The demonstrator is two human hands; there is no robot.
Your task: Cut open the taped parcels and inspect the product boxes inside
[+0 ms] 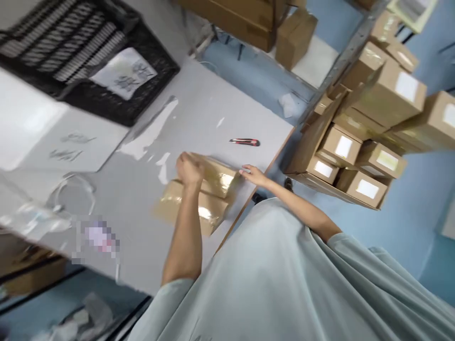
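A brown cardboard box (213, 208) with shiny clear tape lies near the front edge of the grey table. A seam or gap runs across it, and blur hides whether this is one box or two side by side. My left hand (190, 168) is closed in a fist over the box's far left part; what its fingers hold is hidden. At the box's right end, my right hand (253, 174) has its fingers stretched out, the tips close to the corner; contact is unclear. Beyond the box lies a red and black box cutter (245, 141).
A black plastic crate (156, 80) with a handwritten paper stands at upper left, beside a white box (71, 147). A coiled white cable (93, 192) lies on the table (131, 227). At right, a large carton (302, 177) holds several labelled boxes. Plastic scraps (156, 125) lie behind.
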